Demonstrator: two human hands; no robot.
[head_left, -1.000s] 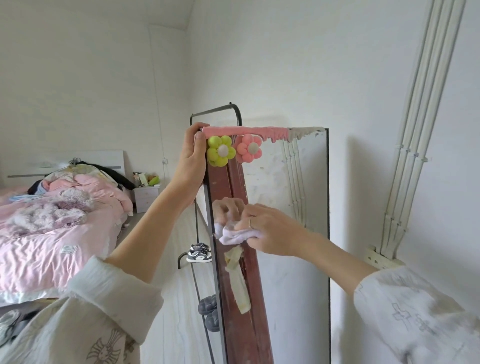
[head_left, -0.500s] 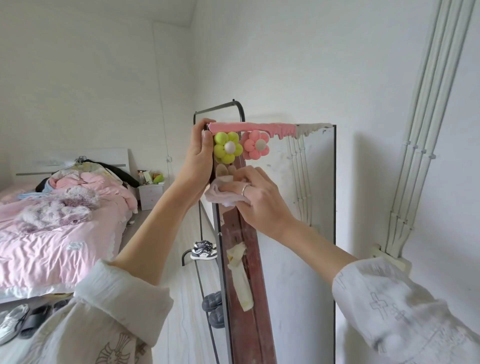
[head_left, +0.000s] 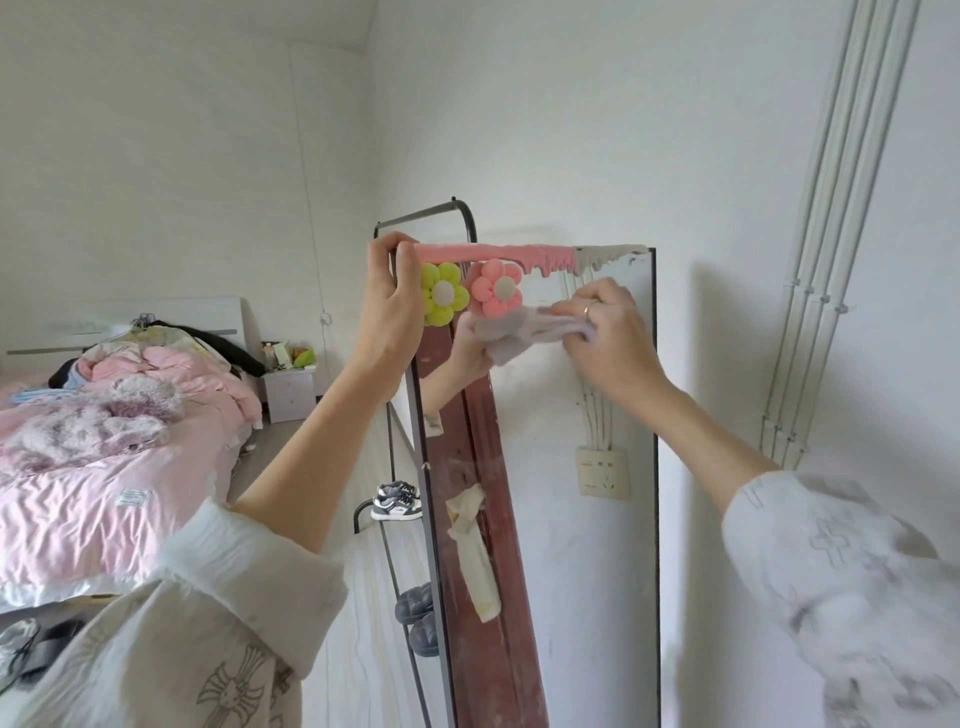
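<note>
A tall standing mirror (head_left: 587, 545) leans against the white wall. Its top edge carries pink drip trim (head_left: 483, 253), a yellow-green puffy flower (head_left: 441, 293) and a pink puffy flower (head_left: 496, 288). My left hand (head_left: 387, 306) grips the mirror's top left corner, fingers curled over the frame. My right hand (head_left: 605, 332) holds a pale crumpled cloth (head_left: 524, 332) pressed on the glass just under the pink flower. The cloth and hand are reflected in the glass.
A black shoe rack (head_left: 415, 509) with sneakers (head_left: 396, 500) and dark slippers (head_left: 415, 618) stands behind the mirror. A bed with pink bedding (head_left: 104, 457) lies at the left, a small nightstand (head_left: 288, 389) beside it. White pipes (head_left: 821, 249) run up the right wall.
My right hand has carried the cloth up the glass and then right, from mid-height to just below the flowers. My left hand has stayed on the top corner.
</note>
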